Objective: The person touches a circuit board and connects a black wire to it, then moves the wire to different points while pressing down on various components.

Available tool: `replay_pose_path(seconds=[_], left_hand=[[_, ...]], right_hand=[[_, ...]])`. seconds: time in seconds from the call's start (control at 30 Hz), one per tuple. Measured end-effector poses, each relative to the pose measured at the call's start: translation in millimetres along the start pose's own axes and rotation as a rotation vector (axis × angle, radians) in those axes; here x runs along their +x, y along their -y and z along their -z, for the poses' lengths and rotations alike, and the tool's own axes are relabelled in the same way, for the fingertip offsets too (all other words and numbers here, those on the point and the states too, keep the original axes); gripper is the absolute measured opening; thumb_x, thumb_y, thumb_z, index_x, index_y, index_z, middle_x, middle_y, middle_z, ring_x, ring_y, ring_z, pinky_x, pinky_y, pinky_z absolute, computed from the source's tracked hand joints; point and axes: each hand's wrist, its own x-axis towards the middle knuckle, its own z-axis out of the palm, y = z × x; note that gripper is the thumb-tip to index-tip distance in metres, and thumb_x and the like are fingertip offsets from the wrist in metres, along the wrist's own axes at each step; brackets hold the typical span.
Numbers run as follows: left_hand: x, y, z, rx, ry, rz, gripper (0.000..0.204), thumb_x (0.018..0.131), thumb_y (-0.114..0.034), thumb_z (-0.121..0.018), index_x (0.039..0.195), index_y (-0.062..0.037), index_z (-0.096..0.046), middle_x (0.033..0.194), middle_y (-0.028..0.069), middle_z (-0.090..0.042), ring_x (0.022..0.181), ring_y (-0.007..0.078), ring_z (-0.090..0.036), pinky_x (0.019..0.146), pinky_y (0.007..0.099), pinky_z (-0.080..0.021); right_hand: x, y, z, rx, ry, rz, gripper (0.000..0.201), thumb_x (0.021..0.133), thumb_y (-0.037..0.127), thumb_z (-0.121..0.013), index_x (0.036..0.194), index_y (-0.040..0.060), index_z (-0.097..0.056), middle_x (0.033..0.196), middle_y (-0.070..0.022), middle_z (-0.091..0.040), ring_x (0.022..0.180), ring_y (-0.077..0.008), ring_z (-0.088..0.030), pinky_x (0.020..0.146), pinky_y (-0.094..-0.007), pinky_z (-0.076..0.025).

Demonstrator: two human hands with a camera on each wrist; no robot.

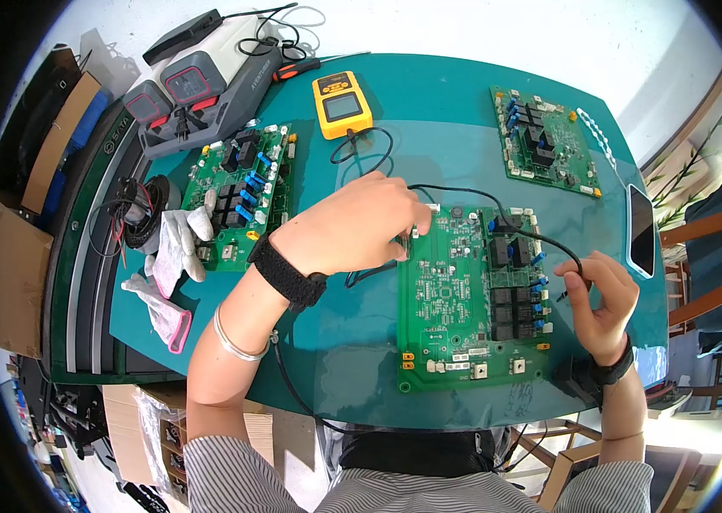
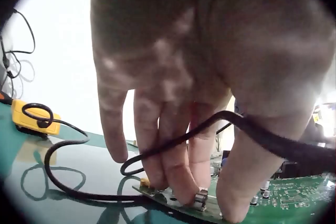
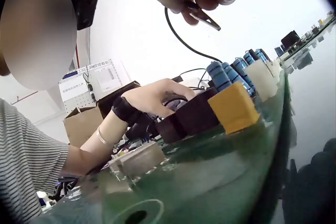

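Note:
A large green circuit board (image 1: 446, 282) with black relays lies before me. My left hand (image 1: 361, 224) grips its upper left edge, thumb and fingertips around it. A small silver metal piece (image 2: 201, 199) shows between a fingertip and the thumb in the left wrist view. Beside the board's right side, my right hand (image 1: 604, 295) pinches a black-wired alligator clip (image 3: 206, 17), its metal nose pointing away from the fingers. The black cable (image 1: 463, 191) runs from that hand over the board's top and passes the left hand.
A yellow meter (image 1: 343, 104) stands at the back with its cable. More circuit boards (image 1: 540, 141) lie right and left. A pair of gloves (image 1: 175, 256), a grey-white machine (image 1: 207, 85) and a screwdriver (image 1: 297, 70) are at the left, a phone (image 1: 639, 231) at the right edge.

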Motion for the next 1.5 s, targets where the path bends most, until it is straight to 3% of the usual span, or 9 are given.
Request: replay_pose_path(seconds=[0.4, 0.57, 0.77, 0.9, 1.0, 1.2, 1.3, 1.5], left_hand=[[-2, -1, 1, 0.013, 0.045, -0.014, 0.031, 0.079, -0.007, -0.081, 0.106, -0.0068, -0.066, 0.095, 0.0044, -0.068, 0.101, 0.0268, -0.063, 0.094, 0.0409, -0.045], [3, 14, -13, 0.135, -0.190, -0.063, 0.032, 0.083, -0.003, -0.076, 0.114, -0.0081, -0.067, 0.106, 0.0061, -0.065, 0.105, 0.0288, -0.061, 0.095, 0.0424, -0.044], [4, 18, -11, 0.151, -0.186, -0.078, 0.038, 0.084, -0.003, -0.074, 0.120, -0.0108, -0.065, 0.109, 0.0055, -0.064, 0.107, 0.0292, -0.062, 0.100, 0.0430, -0.043], [1, 27, -12, 0.223, -0.229, -0.082, 0.037, 0.085, -0.003, -0.074, 0.120, -0.0110, -0.065, 0.108, 0.0057, -0.064, 0.107, 0.0289, -0.062, 0.101, 0.0426, -0.043], [-2, 33, -8, 0.293, -0.231, 0.053, 0.035, 0.085, -0.003, -0.073, 0.118, -0.0108, -0.066, 0.106, 0.0059, -0.064, 0.107, 0.0281, -0.063, 0.102, 0.0426, -0.044], [-4, 31, -4, 0.329, -0.195, 0.117, 0.037, 0.080, -0.001, -0.076, 0.116, -0.0097, -0.067, 0.101, 0.0088, -0.065, 0.106, 0.0291, -0.064, 0.101, 0.0424, -0.045], [-9, 27, 1, 0.298, -0.125, 0.095, 0.038, 0.078, 0.000, -0.077, 0.114, -0.0083, -0.067, 0.098, 0.0101, -0.066, 0.104, 0.0307, -0.064, 0.100, 0.0421, -0.046], [-11, 13, -5, 0.409, -0.160, 0.104, 0.029, 0.077, 0.001, -0.076, 0.104, -0.0034, -0.066, 0.097, 0.0117, -0.068, 0.101, 0.0325, -0.064, 0.098, 0.0427, -0.046]], right_hand=[[1, 5, 4, -0.010, -0.008, 0.028, 0.002, 0.086, 0.000, -0.074, 0.088, 0.0010, -0.074, 0.061, -0.0046, -0.053, 0.053, -0.0174, -0.049, 0.051, -0.0304, -0.035], [1, 6, 5, -0.019, -0.014, 0.020, 0.003, 0.085, 0.000, -0.075, 0.088, 0.0019, -0.074, 0.060, -0.0043, -0.053, 0.053, -0.0175, -0.049, 0.052, -0.0308, -0.036], [2, 8, 2, 0.000, 0.047, -0.014, 0.004, 0.085, 0.000, -0.075, 0.088, 0.0023, -0.074, 0.060, -0.0043, -0.054, 0.052, -0.0179, -0.051, 0.053, -0.0308, -0.037], [2, 7, 3, -0.004, 0.050, -0.001, 0.005, 0.084, -0.001, -0.075, 0.087, 0.0022, -0.074, 0.060, -0.0038, -0.054, 0.052, -0.0179, -0.051, 0.053, -0.0310, -0.037], [3, 7, 2, 0.006, 0.055, 0.000, 0.005, 0.084, -0.001, -0.075, 0.087, 0.0022, -0.073, 0.060, -0.0036, -0.054, 0.052, -0.0178, -0.051, 0.052, -0.0312, -0.037], [3, 8, 2, -0.003, 0.061, 0.012, 0.006, 0.082, -0.002, -0.075, 0.086, 0.0021, -0.073, 0.060, -0.0036, -0.053, 0.051, -0.0181, -0.051, 0.052, -0.0317, -0.037], [3, 10, 3, -0.014, 0.066, 0.031, 0.006, 0.082, -0.002, -0.075, 0.086, 0.0023, -0.073, 0.059, -0.0036, -0.054, 0.051, -0.0185, -0.051, 0.052, -0.0319, -0.037], [4, 19, 7, -0.024, 0.100, 0.066, 0.008, 0.080, -0.001, -0.077, 0.083, 0.0034, -0.071, 0.060, -0.0036, -0.054, 0.051, -0.0199, -0.051, 0.052, -0.0329, -0.037]])
